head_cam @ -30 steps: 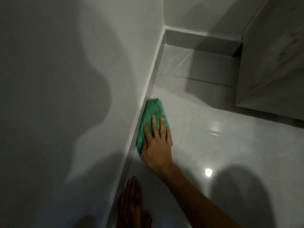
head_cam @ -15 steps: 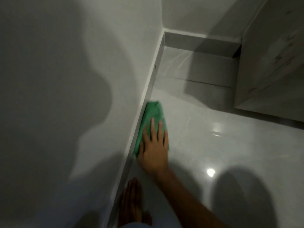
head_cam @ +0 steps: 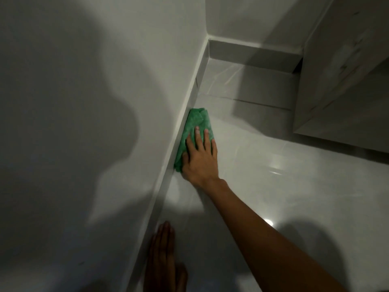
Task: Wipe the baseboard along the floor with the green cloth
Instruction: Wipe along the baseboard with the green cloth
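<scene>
A folded green cloth (head_cam: 194, 127) lies pressed flat against the grey baseboard (head_cam: 156, 209) that runs along the foot of the left wall. My right hand (head_cam: 200, 158) lies flat on the cloth's near half, fingers spread and pointing toward the far corner, pushing it against the board. My left hand (head_cam: 163, 260) rests flat on the floor tiles beside the baseboard at the bottom of the view, fingers together, holding nothing.
The baseboard continues to the room corner (head_cam: 207, 40) and turns right along the back wall. A pale wood-grain cabinet (head_cam: 345, 66) stands at the right. Glossy light floor tiles (head_cam: 294, 186) spread between the wall and the cabinet.
My right hand has slid the green cloth a little farther along the baseboard toward the far corner. My left hand stays planted on the floor.
</scene>
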